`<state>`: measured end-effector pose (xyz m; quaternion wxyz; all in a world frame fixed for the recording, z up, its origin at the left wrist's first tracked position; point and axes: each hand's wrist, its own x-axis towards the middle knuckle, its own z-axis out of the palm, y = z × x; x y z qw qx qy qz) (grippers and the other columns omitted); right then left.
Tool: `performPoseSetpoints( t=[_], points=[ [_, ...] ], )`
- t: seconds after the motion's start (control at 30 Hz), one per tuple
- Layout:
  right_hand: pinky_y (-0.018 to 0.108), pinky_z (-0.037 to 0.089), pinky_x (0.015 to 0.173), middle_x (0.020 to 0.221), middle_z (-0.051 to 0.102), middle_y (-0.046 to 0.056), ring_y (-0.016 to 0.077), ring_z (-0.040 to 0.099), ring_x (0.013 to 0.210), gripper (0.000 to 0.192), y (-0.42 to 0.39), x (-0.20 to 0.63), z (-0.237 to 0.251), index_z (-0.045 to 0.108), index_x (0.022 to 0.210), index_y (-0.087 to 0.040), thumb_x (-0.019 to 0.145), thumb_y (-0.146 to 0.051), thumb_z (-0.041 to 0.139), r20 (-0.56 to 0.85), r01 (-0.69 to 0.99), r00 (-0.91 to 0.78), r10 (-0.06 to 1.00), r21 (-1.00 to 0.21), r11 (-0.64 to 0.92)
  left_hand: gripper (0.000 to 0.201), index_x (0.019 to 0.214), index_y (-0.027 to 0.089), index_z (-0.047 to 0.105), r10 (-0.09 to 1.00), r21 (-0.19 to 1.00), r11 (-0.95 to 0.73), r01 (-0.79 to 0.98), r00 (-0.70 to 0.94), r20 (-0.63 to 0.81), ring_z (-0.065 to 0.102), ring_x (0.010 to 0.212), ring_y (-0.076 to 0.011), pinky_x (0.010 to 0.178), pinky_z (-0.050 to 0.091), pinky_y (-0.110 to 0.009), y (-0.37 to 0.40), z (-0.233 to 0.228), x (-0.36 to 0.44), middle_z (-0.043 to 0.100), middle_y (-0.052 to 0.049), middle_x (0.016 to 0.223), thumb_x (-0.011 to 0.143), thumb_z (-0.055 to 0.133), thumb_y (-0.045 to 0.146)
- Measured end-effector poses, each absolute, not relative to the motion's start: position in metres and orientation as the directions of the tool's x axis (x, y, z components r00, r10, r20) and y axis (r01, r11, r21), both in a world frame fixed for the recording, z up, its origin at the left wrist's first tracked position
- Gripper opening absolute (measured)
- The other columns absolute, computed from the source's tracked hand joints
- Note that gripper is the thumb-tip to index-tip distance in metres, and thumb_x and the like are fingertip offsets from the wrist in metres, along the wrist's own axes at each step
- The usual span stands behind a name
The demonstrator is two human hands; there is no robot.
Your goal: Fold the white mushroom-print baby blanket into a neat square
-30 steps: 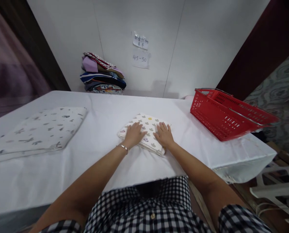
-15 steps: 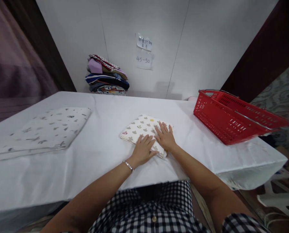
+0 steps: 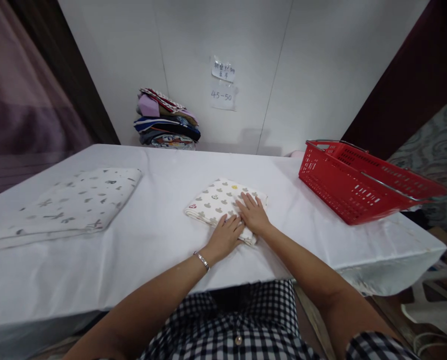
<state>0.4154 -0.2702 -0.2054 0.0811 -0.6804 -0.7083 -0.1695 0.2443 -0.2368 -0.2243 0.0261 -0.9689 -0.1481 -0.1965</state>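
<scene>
A folded white cloth [image 3: 216,197] printed with small grey shapes, plus a yellow and a red one, lies on the white-covered table [image 3: 163,200] in front of me. My left hand [image 3: 225,237] rests on its near edge, fingers stretched out, palm down. On the right part of the cloth, my right hand [image 3: 253,214] lies flat with its fingers extended. The two hands nearly meet at the fingertips and thumb. Part of the cloth is hidden beneath them.
Farther left on the table lies a larger folded white cloth [image 3: 81,200] with grey prints. A red plastic basket [image 3: 343,185] with metal handles stands at the right. Against the back wall rises a stack of folded fabrics [image 3: 167,122], left of a paper sign [image 3: 223,95].
My left hand has slid slightly right along the cloth's near edge, its thumb drawn in. The right hand has shifted slightly left and nearer to me. The cloth stays in place.
</scene>
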Motion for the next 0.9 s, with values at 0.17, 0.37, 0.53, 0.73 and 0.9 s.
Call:
performPoseSetpoints(
  t=[0.17,0.37,0.53,0.73,0.9],
  points=[
    [0.035,0.030,0.101,0.134,0.048,0.009,0.0183,0.039,0.125,0.039,-0.266,0.423,-0.211,0.049,0.127,-0.018,0.094,-0.030,0.032,0.243,0.999,-0.035,0.969,-0.022,0.042,0.034,0.120,0.022,0.049,0.213,0.012,-0.974,0.228,0.886,0.412,0.042,0.122,-0.0229,0.105,0.025,-0.046,-0.241,-0.228,0.243,0.051,-0.008,0.129,0.086,0.049,0.026],
    [0.036,0.029,0.102,0.137,0.045,0.009,0.0188,0.037,0.127,0.039,-0.264,0.426,-0.212,0.049,0.127,-0.019,0.094,-0.031,0.033,0.218,0.999,-0.016,0.976,-0.039,0.025,0.034,0.119,0.022,0.050,0.183,0.008,-0.980,0.197,0.893,0.412,0.046,0.117,-0.0204,0.102,0.030,-0.043,-0.246,-0.225,0.247,0.054,-0.008,0.124,0.089,0.037,0.014],
    [0.035,0.031,0.101,0.135,0.046,0.010,0.0189,0.039,0.125,0.038,-0.269,0.416,-0.204,0.050,0.126,-0.019,0.093,-0.033,0.036,0.183,0.997,0.002,0.983,-0.077,0.012,0.029,0.111,0.021,0.055,0.160,0.019,-0.986,0.168,0.887,0.433,0.051,0.113,-0.0197,0.099,0.035,-0.041,-0.235,-0.220,0.236,0.059,-0.007,0.118,0.089,0.037,0.012],
    [0.032,0.036,0.095,0.122,0.054,0.008,0.0190,0.047,0.113,0.034,-0.292,0.389,-0.191,0.056,0.114,-0.021,0.092,-0.039,0.037,0.177,0.979,-0.145,0.973,-0.116,0.167,0.037,0.112,0.022,0.056,0.187,0.077,-0.982,0.171,0.890,0.415,0.047,0.120,-0.0183,0.105,0.031,-0.044,-0.217,-0.224,0.182,0.057,-0.005,0.124,0.085,0.036,0.007],
    [0.034,0.035,0.097,0.127,0.052,0.007,0.0191,0.045,0.119,0.035,-0.290,0.384,-0.188,0.055,0.118,-0.024,0.092,-0.040,0.038,0.179,0.972,-0.149,0.972,-0.152,0.177,0.043,0.110,0.024,0.058,0.258,0.301,-0.942,0.147,0.890,0.375,0.050,0.115,-0.0165,0.104,0.034,-0.040,-0.217,-0.199,0.167,0.060,-0.002,0.119,0.074,0.042,0.006]
  ],
)
